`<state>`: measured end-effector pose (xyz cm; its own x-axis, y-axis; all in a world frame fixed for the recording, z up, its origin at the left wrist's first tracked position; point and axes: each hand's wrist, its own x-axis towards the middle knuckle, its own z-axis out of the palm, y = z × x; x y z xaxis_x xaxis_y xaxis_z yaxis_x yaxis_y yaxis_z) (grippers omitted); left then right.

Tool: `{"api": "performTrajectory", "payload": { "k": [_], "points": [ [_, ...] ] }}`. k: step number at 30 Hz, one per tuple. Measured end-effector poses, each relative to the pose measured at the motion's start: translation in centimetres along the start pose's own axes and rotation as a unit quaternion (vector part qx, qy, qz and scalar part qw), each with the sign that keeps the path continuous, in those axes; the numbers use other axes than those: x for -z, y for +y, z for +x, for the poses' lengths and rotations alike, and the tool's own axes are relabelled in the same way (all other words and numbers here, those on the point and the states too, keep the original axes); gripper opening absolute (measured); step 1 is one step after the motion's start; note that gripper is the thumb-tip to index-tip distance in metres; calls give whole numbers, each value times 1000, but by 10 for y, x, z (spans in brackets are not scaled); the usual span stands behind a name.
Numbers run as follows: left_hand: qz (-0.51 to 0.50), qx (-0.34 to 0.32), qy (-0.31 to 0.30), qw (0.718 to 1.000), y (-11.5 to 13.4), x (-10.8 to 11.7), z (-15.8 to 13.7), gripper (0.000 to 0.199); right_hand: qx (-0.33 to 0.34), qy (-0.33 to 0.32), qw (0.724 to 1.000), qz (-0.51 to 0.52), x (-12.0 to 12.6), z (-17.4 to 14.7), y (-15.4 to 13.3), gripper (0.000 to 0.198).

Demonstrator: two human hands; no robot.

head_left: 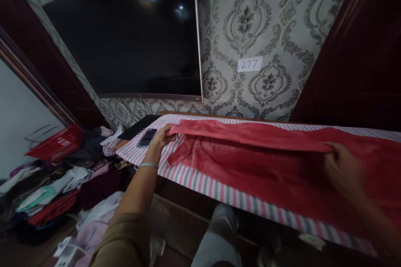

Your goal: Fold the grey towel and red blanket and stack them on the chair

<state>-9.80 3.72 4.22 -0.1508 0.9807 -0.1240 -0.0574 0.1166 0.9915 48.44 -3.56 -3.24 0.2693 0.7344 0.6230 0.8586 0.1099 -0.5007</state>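
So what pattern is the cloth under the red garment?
Pink, white and grey stripes on the cloth beneath the red garment, seen in the head view.

Phone screen blurred; red cloth cut off at right edge.

I read "277", handwritten on a small white paper label stuck to the patterned wallpaper, right of the dark screen. The white markings on the red basket at far left were too small to read.
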Motion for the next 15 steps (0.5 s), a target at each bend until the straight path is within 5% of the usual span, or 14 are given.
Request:
{"api": "performTrajectory", "payload": {
  "k": [4, 10, 13, 15],
  "points": [
    [84, -2, -2, 996, -32, 10, -28, 29, 65, -51, 997, 12, 16, -33, 36, 41],
    [198, -54, -47, 978, -74, 21, -59, 45, 174, -115, 978, 18, -3, -81, 72, 40],
    [322, -149, -154, 922, -76, 21, -64, 44, 210, -128, 969, -14, -4, -87, 65, 43],
    [412, -204, -157, 874, -77, 16, -67, 42, 244, -134, 959, -50, -2, -90, 57, 46]
  ]
}}
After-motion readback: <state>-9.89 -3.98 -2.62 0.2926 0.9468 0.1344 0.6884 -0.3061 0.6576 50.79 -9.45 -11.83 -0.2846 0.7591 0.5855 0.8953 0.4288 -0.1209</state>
